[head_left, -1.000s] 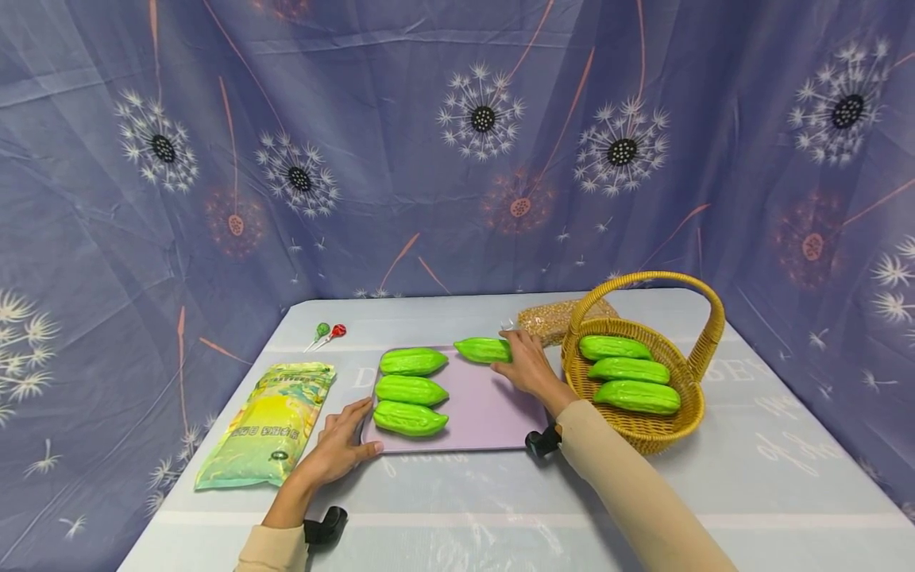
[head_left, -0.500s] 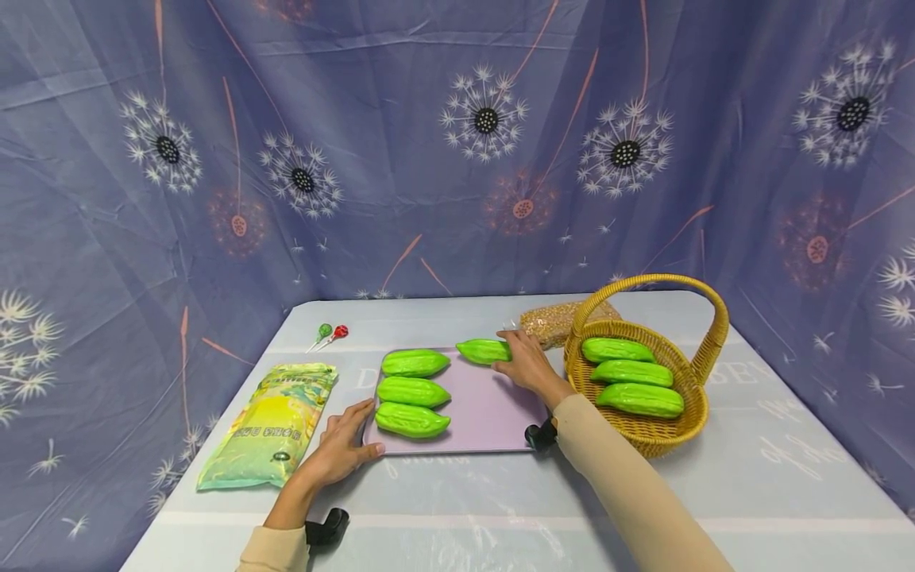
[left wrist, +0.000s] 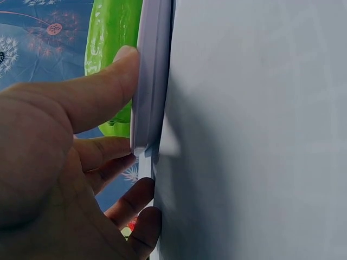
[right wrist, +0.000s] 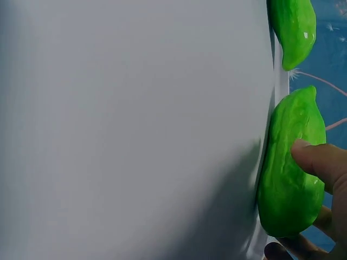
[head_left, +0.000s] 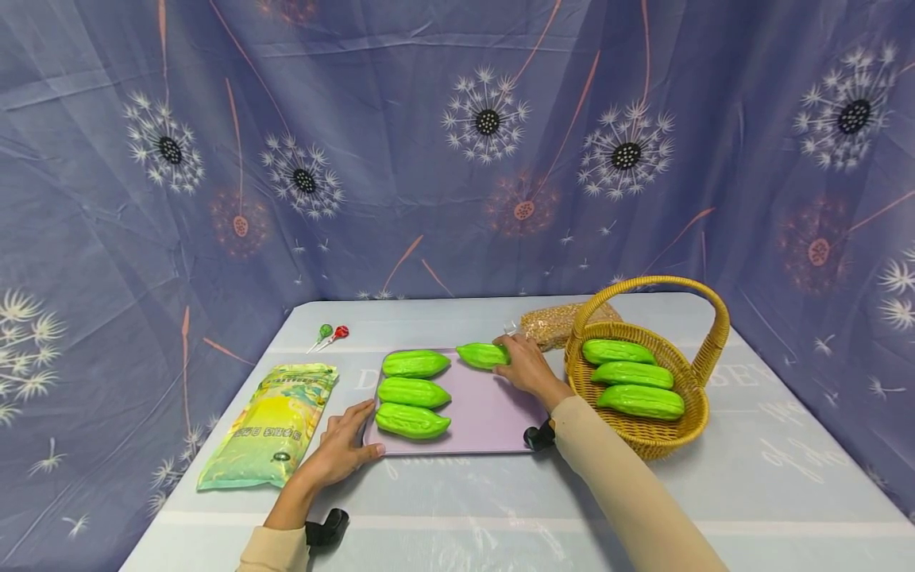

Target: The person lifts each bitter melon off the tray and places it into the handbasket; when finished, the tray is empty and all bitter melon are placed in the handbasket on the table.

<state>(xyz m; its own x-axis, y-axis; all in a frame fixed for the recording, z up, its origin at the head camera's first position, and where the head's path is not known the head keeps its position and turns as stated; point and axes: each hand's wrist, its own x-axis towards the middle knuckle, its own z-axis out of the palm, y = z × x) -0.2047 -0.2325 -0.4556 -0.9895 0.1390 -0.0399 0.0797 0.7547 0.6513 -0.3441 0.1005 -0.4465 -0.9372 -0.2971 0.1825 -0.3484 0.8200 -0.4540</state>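
My right hand (head_left: 527,365) holds a bright green bitter melon (head_left: 477,355) at the back of the pale purple tray (head_left: 493,413). In the right wrist view the thumb lies across this melon (right wrist: 290,173), with other fingers partly hidden behind it. My left hand (head_left: 340,446) rests against the tray's front left corner. The left wrist view has its thumb and index fingertip touching the tray rim (left wrist: 147,81), fingers spread. Three similar melons lie in a column along the tray's left side: back (head_left: 415,364), middle (head_left: 412,392) and front (head_left: 412,421).
A yellow wicker basket (head_left: 696,421) with a tall handle stands right of the tray, holding three more bitter melons (head_left: 639,402). Behind sits a bag of tan grains (head_left: 550,324). On the left lie a green-yellow packet (head_left: 272,429), a green lollipop (head_left: 325,330) and a red one (head_left: 341,332).
The held melon has come slightly down and forward onto the tray's back part, my right hand moving with it. My left hand stays at the tray corner.
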